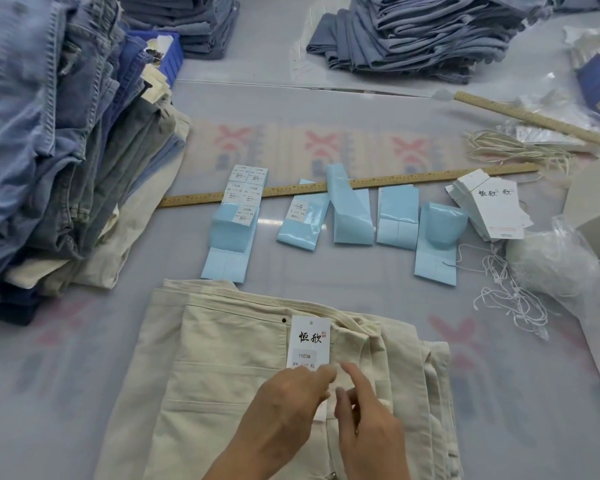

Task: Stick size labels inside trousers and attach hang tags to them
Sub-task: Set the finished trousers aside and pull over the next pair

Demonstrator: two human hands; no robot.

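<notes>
Both hands meet low on the white printed hang tag [309, 342]: the left hand [284, 407] pinches its bottom edge, while the right hand [368, 420], fingers curled, touches the folded cream trousers [222, 375] beneath. Those trousers lie on the counter [84, 358]. Beyond them sit pale blue label backing strips [354, 216] and a long wooden ruler [413, 178].

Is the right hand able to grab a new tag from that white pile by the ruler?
Probably yes. The right hand is busy at the cream trousers, but the hang tag stack lies uncovered ahead on the right, with only bare table and loose strings between.
</notes>
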